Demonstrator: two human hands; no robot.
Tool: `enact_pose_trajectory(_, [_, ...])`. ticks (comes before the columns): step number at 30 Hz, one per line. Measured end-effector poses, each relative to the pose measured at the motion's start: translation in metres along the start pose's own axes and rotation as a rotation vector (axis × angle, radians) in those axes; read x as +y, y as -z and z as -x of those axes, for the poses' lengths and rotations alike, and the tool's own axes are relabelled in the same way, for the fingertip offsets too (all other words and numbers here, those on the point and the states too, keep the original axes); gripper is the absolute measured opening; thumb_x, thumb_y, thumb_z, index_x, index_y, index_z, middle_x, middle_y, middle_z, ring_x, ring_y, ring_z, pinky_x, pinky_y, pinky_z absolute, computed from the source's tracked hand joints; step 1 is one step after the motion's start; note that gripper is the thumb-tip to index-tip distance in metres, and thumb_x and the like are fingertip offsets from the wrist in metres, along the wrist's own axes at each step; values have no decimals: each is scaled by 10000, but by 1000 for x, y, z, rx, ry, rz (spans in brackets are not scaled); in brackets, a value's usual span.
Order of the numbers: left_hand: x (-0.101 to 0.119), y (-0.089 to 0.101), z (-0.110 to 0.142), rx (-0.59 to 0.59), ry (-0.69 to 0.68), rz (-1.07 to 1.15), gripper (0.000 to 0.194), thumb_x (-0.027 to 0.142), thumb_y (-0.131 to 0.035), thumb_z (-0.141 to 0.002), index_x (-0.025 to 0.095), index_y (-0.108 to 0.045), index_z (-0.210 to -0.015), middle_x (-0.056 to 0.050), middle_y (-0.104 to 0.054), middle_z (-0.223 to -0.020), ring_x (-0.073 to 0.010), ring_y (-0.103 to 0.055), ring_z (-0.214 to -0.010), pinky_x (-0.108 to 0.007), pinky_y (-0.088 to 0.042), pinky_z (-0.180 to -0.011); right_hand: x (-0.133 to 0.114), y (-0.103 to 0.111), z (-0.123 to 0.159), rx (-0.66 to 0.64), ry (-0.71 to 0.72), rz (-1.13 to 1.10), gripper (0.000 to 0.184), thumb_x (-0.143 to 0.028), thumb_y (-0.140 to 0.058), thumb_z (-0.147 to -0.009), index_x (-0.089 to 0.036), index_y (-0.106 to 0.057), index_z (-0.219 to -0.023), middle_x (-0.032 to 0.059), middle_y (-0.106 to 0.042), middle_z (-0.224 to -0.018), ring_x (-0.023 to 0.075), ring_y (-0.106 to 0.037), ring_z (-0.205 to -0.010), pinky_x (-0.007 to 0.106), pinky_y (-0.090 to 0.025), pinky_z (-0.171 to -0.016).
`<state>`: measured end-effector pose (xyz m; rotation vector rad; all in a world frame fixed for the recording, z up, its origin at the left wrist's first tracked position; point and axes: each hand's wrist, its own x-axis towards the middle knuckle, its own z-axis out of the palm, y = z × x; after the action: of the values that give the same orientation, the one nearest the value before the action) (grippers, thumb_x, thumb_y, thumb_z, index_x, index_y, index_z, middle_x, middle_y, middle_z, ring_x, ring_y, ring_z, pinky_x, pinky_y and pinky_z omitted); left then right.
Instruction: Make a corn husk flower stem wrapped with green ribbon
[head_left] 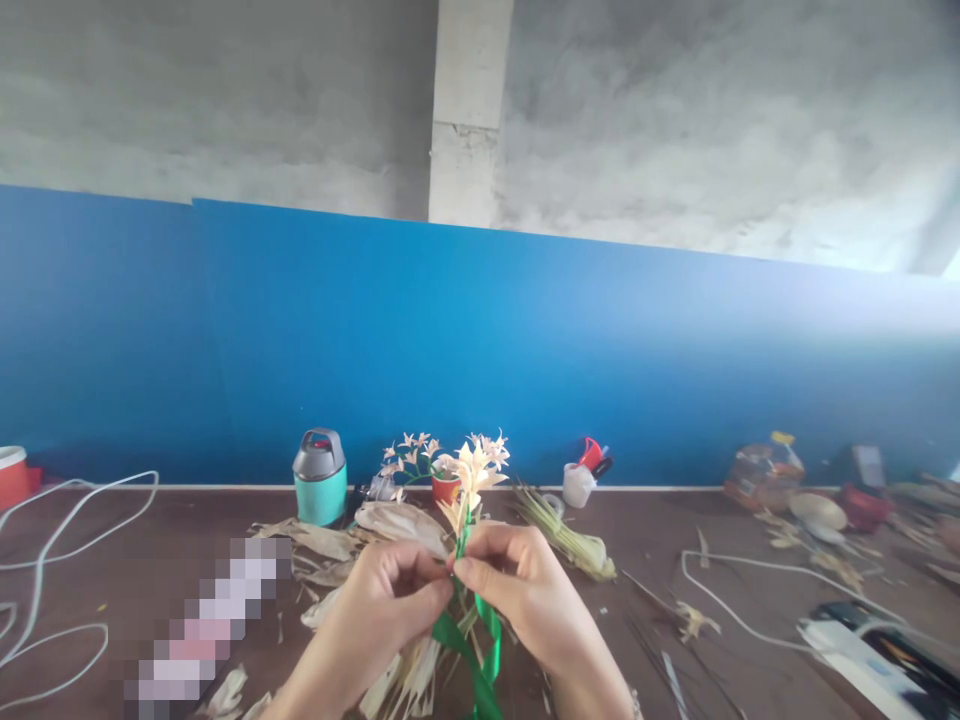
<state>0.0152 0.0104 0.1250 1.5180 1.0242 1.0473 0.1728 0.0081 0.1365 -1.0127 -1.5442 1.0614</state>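
Before me, my left hand (394,600) and my right hand (529,590) meet fingertip to fingertip around the stem of an artificial flower. Pale cream petals of this flower (476,472) stand upright above my fingers. Green ribbon (491,635) is wrapped on the stem, and its loose length hangs below my hands in a loop. Both hands are closed in a pinch at the stem; my fingers hide exactly which layer each one grips. Dried corn husks (401,525) lie behind and beneath my left hand.
A turquoise jar with a grey lid (320,480) stands near the blue partition (450,340). Finished flowers (409,455) rise beside a red cup (445,487). Further right are a bundle of stalks (574,535), a white cup of tools (577,485) and white cable (750,630).
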Motion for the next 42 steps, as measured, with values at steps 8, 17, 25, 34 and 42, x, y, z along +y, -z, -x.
enact_pose_trajectory(8, [2,-10,10,289,-231,-499,158,233,-516,-698,188,-565,-555,15,-565,-521,-140,-495,-514,-231,-347,-505,-7,-10,1,96,11,200,146,-163,-583,-728,-142,-589,-585,-18,-493,-601,121,-462,-585,237,-331,-531])
enact_pose_trajectory(17, [9,-11,11,199,-133,-312,161,260,-532,-699,178,-632,-603,-2,-659,-568,-160,-580,-542,-216,-413,-497,0,-16,3,190,66,299,133,-170,-568,-741,-156,-603,-612,26,-587,-652,159,-531,-622,252,-380,-559])
enact_pose_trajectory(25, [6,-15,8,263,-102,-353,172,262,-514,-674,169,-626,-581,6,-592,-522,-147,-505,-510,-226,-360,-486,-2,-16,1,200,37,258,136,-180,-586,-730,-144,-626,-605,18,-568,-638,150,-510,-628,251,-366,-573])
enact_pose_trajectory(34, [7,-5,4,108,-64,0,188,283,-550,-649,187,-456,-517,63,-362,-491,-95,-300,-499,-210,-267,-469,-2,-8,-6,-15,-150,-365,303,-335,-790,-561,-145,-555,-554,-47,-470,-513,72,-365,-491,212,-269,-488])
enact_pose_trajectory(42, [8,-10,9,246,-128,-233,182,257,-527,-691,176,-514,-529,32,-478,-510,-122,-431,-523,-220,-348,-508,2,-18,-8,138,-138,-153,231,-298,-746,-589,-142,-577,-570,-38,-483,-499,84,-382,-480,210,-265,-448])
